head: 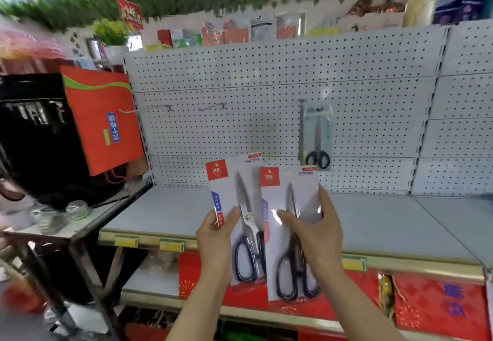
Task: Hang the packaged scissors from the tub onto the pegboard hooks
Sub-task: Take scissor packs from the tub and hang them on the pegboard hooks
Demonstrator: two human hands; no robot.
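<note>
The pegboard (266, 79) fills the middle of the view, its right panels running out of frame. Below it a grey shelf (386, 220) stretches to the right edge, and red boxes (437, 306) sit under that, partly cut off at the bottom. To the left an orange bag (104, 121) hangs beside the board; the dark area and glass jars (77, 210) further left are blurred and hard to make out. Goods along the top of the board are too blurred to name.

One pack (317, 135) already hangs on the board at right, its hook mostly hidden by the card. Two bare hooks (213, 106) stick out to its left, well apart from it.

In front of the shelf, the left hand (213, 236) holds a left pack (237, 223), thumb across the front and fingers curled behind its left edge. The right hand (317, 234) pinches a right pack (293, 234), thumb on the front, fingers wrapped round its right edge. The right pack overlaps and hides the other's right side. The tub is out of view.
</note>
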